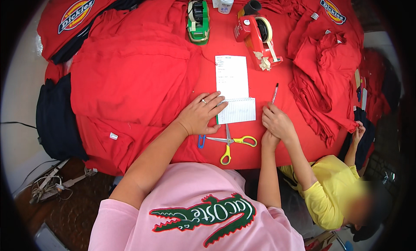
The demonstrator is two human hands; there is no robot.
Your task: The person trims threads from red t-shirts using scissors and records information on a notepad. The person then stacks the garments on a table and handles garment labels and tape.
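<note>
My left hand (200, 114) lies with fingers spread at the left edge of a spiral notepad (236, 111), its fingertips on the pages. The notepad is open, its upper page bearing handwriting. Just below it lie scissors with yellow handles (229, 141), blades apart, and a small blue tool (201, 141). My right hand (270, 140) is right of the notepad, its fingers mostly hidden behind the hand of a person in yellow (279, 122). A dark-tipped pen (275, 93) sticks up from these overlapping hands and appears to be in the other person's fingers.
Red garments are heaped left (134, 73) and right (320, 77) on the red-covered table. Behind the notepad stand a green tape dispenser (199, 35), a red tape dispenser (255, 38) and a white bottle (225, 4). The person's other hand (358, 132) touches red cloth.
</note>
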